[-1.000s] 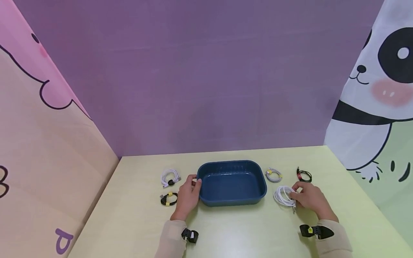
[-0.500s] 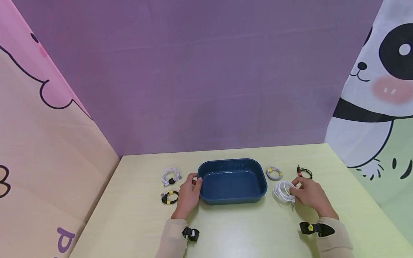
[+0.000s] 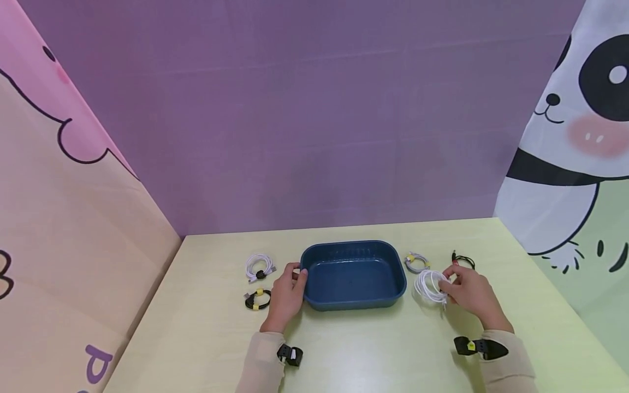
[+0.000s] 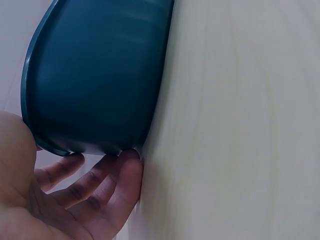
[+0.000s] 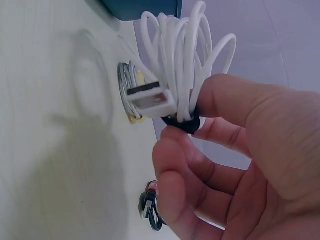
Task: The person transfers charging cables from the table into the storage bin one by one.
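A white USB charging cable (image 5: 175, 65), coiled and bound with a black strap, is pinched between thumb and fingers of my right hand (image 3: 470, 290). In the right wrist view its USB plug (image 5: 152, 101) points at the camera, and its shadow falls on the table apart from it. My left hand (image 3: 287, 299) grips the left end of a dark blue rectangular plastic box (image 3: 355, 303). In the left wrist view, the fingertips (image 4: 131, 156) press on the box's outer end wall, with the thumb side up at its rim. The box's inside shows bare in the head view.
Left of the box lie a coiled white cable (image 3: 259, 267) and a coiled black cable (image 3: 257, 299) with yellow ties. Right of it are a grey cable (image 3: 417, 263) with yellow ties and a black cable (image 3: 464, 260), partly behind my right hand. A purple backdrop (image 3: 344, 120) rises behind the table.
My right hand has lifted the white charging cable slightly up and toward the box. The left hand stays on the box's end.
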`<state>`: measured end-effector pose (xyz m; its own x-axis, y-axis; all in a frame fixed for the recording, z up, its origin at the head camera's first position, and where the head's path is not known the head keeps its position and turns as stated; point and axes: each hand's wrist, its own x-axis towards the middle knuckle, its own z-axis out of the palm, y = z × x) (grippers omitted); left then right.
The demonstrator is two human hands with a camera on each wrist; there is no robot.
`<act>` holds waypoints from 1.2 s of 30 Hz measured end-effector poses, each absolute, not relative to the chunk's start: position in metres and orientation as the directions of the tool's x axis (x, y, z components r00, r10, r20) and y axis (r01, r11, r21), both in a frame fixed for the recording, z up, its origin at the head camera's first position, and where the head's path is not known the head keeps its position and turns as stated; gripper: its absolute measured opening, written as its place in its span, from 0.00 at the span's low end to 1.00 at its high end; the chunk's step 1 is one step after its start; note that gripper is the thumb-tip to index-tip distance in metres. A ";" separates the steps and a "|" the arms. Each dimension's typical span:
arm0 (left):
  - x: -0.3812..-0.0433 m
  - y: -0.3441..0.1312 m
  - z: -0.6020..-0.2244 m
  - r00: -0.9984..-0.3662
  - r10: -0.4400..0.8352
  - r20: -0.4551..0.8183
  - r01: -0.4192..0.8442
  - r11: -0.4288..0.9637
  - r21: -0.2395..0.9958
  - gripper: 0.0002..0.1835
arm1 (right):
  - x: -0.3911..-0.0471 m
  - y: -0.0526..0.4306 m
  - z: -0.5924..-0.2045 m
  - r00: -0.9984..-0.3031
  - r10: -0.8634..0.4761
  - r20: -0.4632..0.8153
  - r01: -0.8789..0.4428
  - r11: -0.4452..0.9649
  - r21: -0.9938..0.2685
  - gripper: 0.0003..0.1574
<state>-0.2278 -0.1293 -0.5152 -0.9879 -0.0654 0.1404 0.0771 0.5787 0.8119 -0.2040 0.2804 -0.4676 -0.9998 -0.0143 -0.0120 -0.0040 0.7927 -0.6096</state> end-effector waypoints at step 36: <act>-0.223 -0.126 -0.513 -0.988 -0.064 0.138 0.078 0.564 0.822 0.19 | -0.201 0.272 -0.457 -0.992 0.050 0.112 -0.032 0.774 -0.632 0.09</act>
<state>-0.2228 -0.1258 -0.5132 -0.9884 -0.0639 0.1381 0.0784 0.5644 0.8218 -0.2009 0.2719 -0.4568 -0.9925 0.0502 0.1115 -0.0318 0.7744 -0.6319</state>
